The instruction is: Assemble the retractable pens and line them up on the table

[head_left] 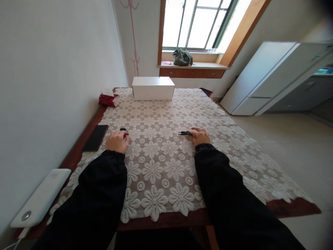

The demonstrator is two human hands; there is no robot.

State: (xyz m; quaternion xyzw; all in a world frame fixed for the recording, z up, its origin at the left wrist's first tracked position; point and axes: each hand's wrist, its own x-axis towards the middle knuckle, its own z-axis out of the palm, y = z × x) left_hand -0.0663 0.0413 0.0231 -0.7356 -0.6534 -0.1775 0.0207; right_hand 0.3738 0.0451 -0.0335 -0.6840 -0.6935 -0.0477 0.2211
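Note:
My left hand [117, 141] rests on the lace tablecloth [152, 170] with its fingers curled. At its fingertips is a small black object [123, 129], too small and too covered to name. To the right, my right hand [199, 136] lies low on the cloth, its fingers closed over slim pens [184, 133]. Their tips point left, and one has a dark barrel with a teal part. The rest of the pens is hidden under the hand. A flat black slab [95, 138], like a phone or tablet, lies just left of my left hand.
A white box [153, 89] stands at the table's far end, with a red tissue pack [109, 100] to its left. Near the left edge lies a white device [41, 198] with a cable. A wall [52, 69] borders the table's left side.

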